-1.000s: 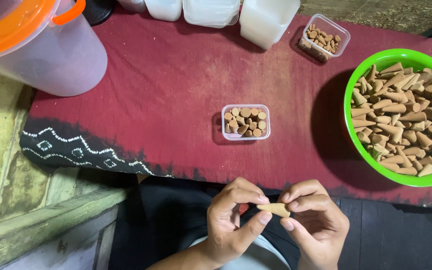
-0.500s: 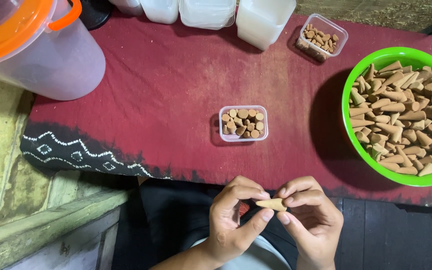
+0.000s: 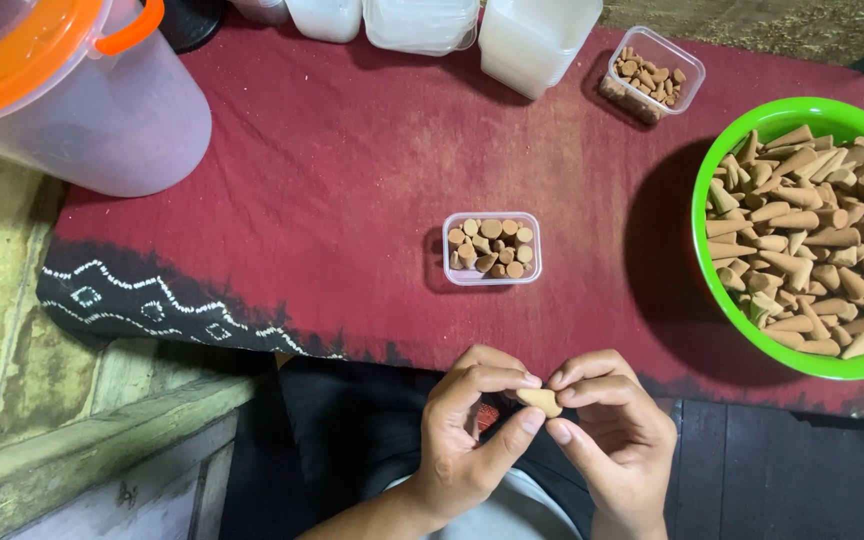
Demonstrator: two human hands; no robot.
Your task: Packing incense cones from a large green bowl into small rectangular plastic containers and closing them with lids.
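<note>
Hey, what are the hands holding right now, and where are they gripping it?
Both hands hold one small tan cone-shaped piece: the left hand and right hand pinch it between thumb and fingertips, one at each end.

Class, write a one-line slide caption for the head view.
Both hands, left hand and right hand, pinch one tan cone below a small cone-filled box.

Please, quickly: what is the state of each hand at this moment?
Left hand: closed, fingertips pinching one end of the small tan cone.
Right hand: closed, fingertips pinching the other end of the same cone.
</note>
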